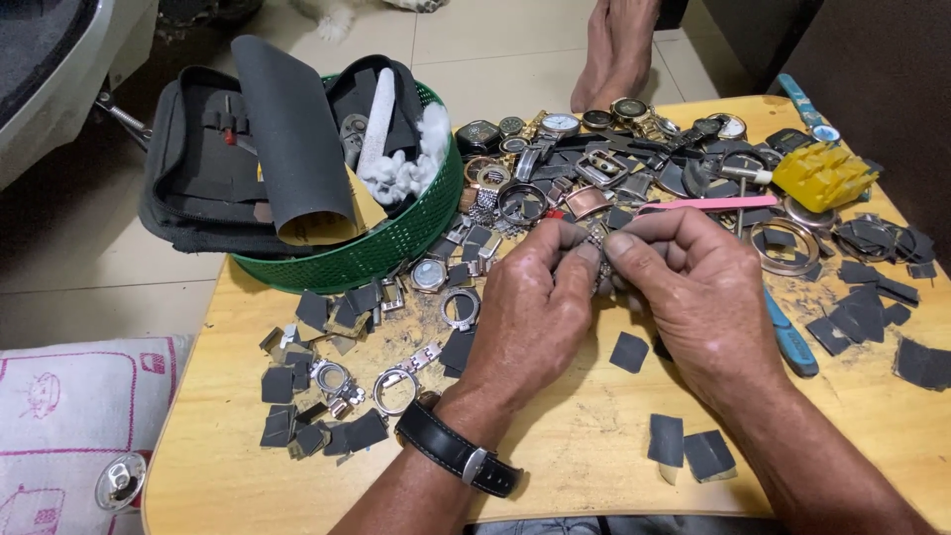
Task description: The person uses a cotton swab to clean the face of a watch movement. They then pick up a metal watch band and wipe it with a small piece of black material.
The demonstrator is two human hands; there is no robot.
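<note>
Pinching a small metal watch part (596, 241) between them, the left hand (532, 315) and the right hand (699, 297) meet above the middle of the wooden desk (575, 456). Both hands are closed on this piece with thumb and fingers; most of it is hidden, so I cannot tell exactly what kind of part it is. On the left wrist sits a wristwatch with a black strap (458, 456). Just beside the left hand lie round metal watch cases (460, 306) and many small dark sandpaper squares (297, 381). A green basket (391, 243) stands at the far left of the desk, with a black pouch (193, 168) leaning in it. Behind the hands is a heap of watches (594, 149). Near the right hand I see a pink file (708, 204), a yellow object (822, 176) and a blue-handled tool (792, 345).
</note>
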